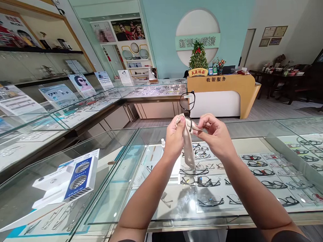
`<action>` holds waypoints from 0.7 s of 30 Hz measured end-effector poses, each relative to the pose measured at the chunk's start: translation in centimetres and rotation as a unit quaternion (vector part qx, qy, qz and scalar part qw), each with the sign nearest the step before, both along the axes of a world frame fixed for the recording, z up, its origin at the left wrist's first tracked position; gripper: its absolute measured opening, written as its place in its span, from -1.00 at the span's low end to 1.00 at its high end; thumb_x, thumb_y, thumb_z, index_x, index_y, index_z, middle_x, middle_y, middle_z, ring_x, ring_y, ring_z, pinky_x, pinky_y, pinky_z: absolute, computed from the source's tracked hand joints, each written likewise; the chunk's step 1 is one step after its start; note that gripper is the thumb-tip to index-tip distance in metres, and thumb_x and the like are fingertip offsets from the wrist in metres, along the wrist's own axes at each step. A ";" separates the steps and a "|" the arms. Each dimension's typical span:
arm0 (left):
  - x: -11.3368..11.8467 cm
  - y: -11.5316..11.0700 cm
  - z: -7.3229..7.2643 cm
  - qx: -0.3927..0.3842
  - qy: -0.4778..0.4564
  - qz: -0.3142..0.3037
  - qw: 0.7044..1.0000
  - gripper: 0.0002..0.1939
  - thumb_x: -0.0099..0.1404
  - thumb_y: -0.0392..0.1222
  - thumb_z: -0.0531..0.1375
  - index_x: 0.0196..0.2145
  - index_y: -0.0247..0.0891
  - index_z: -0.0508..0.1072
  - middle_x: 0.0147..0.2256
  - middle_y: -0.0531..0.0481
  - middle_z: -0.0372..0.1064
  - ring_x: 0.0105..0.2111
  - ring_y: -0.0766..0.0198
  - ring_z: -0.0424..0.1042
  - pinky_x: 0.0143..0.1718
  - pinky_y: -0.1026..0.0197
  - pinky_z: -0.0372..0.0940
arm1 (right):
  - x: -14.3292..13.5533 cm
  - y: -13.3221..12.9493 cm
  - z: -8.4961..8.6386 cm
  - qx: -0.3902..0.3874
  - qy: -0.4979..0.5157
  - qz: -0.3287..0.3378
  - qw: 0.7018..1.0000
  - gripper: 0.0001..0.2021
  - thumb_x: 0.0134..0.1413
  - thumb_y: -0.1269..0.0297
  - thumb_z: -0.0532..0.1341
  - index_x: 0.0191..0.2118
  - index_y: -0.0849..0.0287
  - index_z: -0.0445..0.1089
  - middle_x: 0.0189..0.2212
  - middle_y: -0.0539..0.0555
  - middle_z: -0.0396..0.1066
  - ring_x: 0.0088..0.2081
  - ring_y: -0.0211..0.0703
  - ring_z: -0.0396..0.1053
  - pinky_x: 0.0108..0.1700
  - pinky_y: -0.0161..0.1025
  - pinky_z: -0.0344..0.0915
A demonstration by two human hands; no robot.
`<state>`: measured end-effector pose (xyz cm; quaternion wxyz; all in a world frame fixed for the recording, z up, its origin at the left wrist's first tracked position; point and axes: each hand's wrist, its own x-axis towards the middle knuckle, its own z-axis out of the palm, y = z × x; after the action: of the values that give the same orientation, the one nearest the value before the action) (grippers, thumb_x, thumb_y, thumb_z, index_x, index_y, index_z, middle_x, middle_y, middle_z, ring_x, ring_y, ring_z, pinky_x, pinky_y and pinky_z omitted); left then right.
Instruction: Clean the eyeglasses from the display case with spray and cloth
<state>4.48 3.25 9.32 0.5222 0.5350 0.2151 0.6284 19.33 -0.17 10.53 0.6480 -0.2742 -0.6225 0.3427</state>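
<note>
Above the glass counter, a pair of black-framed eyeglasses [187,101] is held up on end, one lens above the other. A beige cleaning cloth [188,148] wraps around the lower lens and hangs down in a strip. My left hand [175,133] is closed on the cloth at the left side of that lens, thumb on top. On the right side, my right hand [212,133] pinches a corner of the cloth beside the lower rim. A small pale label sits on the upper lens. The cloth and fingers hide most of the lower lens.
Below my hands is a glass display counter [181,214] with rows of eyeglasses [200,181] inside. A blue and white box [82,178] stands on the left glass. A small white bottle [163,143] is by my left wrist. Farther off is an orange and white cashier desk [216,97].
</note>
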 end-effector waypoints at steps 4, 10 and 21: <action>-0.9 0.0 0.3 0.013 0.063 -0.018 0.998 -0.58 0.47 0.22 0.30 -0.24 -0.22 0.49 -0.34 0.04 0.41 -0.35 0.33 0.32 -0.27 0.30 0.24 | 1.2 0.5 0.1 0.012 -0.013 -0.026 1.000 -0.83 0.09 0.44 0.45 -0.31 0.08 0.47 -0.24 -0.03 0.32 -0.24 -0.19 0.32 -0.11 -0.17 0.27; -1.3 -0.6 0.9 0.004 0.103 -0.022 0.994 -0.57 0.34 0.21 0.42 -0.25 -0.23 0.52 -0.33 0.04 0.40 -0.37 0.30 0.27 -0.30 0.27 0.18 | 1.7 0.6 0.2 0.000 -0.030 -0.046 0.998 -0.87 0.15 0.36 0.43 -0.31 0.08 0.47 -0.27 -0.02 0.31 -0.24 -0.17 0.30 -0.13 -0.16 0.26; -1.6 -1.0 1.6 0.018 0.167 -0.011 0.986 -0.58 0.33 0.21 0.43 -0.17 -0.23 0.57 -0.32 0.02 0.42 -0.35 0.26 0.28 -0.29 0.26 0.17 | 1.7 0.4 0.6 0.010 -0.035 -0.002 0.999 -0.70 0.21 0.44 0.34 -0.03 -0.07 0.67 0.11 0.06 0.41 -0.25 -0.21 0.25 -0.06 -0.10 0.29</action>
<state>2.86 2.21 10.96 0.4764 0.6440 0.2821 0.5280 20.99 0.20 11.09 0.6290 -0.2809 -0.6478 0.3252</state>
